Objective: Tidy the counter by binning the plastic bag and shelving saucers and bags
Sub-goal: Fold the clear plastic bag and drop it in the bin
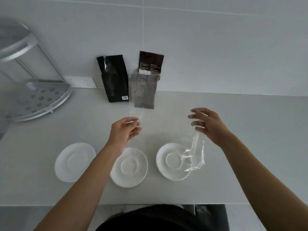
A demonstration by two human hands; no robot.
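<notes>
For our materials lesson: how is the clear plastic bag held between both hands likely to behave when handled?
The clear plastic bag is probably floppy: where it hangs below the right hand it crumples and droops over a saucer. It seems very light, since the left hand holds its side with only the fingers. Its glossy film may be slippery.
</notes>
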